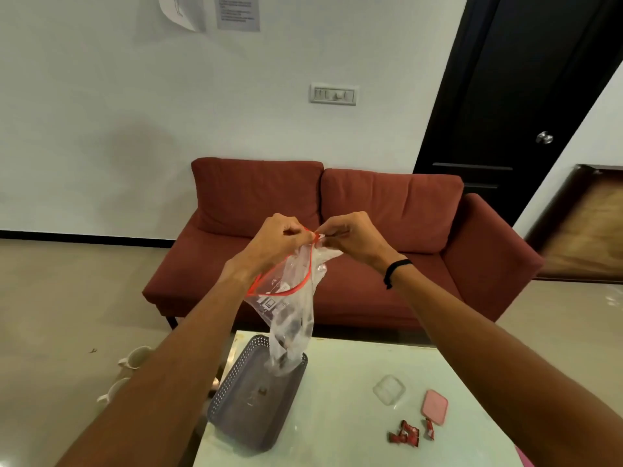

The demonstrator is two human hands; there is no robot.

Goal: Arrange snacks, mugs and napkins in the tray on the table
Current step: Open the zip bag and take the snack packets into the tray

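Observation:
Both hands are raised over the table and hold a clear zip bag (290,305) with a red seal strip; dark snack pieces show in its lower part. My left hand (281,239) and my right hand (350,235) pinch the bag's top corner between them. The bag hangs down, its bottom just above the far end of the grey perforated tray (246,429). A few small crumbs lie on the tray floor. Red snack wrappers (404,433) lie on the table (337,416) at the right. Two white mugs (135,358) stand on the floor left of the table.
A clear plastic container (389,389) and a pink lid (435,407) lie on the right side of the table. Behind the table stands a red sofa (337,230). A dark door (526,96) is at the back right.

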